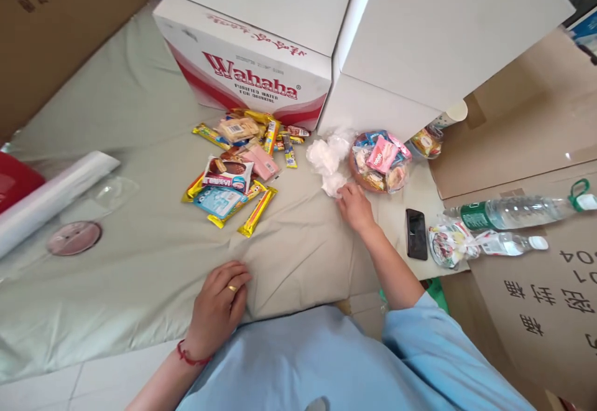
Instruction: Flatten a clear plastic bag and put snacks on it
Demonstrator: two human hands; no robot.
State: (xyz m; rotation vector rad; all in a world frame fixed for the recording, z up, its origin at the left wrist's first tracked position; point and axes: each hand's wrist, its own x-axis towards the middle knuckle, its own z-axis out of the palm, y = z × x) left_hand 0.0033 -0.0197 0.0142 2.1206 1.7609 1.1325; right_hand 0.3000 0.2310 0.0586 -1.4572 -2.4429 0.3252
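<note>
My right hand (357, 207) reaches forward with its fingers pinched at the near end of crumpled white plastic bags (332, 184). Just right of them stands a round clear bowl (367, 182) filled with wrapped snacks, a pink packet (383, 153) on top. My left hand (221, 299), with a ring and a red wrist cord, lies on the cloth near the front edge, fingers loosely extended and holding nothing. Beyond it is a loose pile of packaged snacks, including a brown-and-white cake packet (227, 175), a blue packet (219, 202) and yellow bars (257, 212).
A Wahaha water carton (252, 66) and white boxes (396, 32) stand at the back. A phone (416, 234) lies right, near plastic bottles (522, 212) and a tied snack bag (450, 246). Leftward are a white roll (60, 203) and a clear package with a pink disc (74, 238).
</note>
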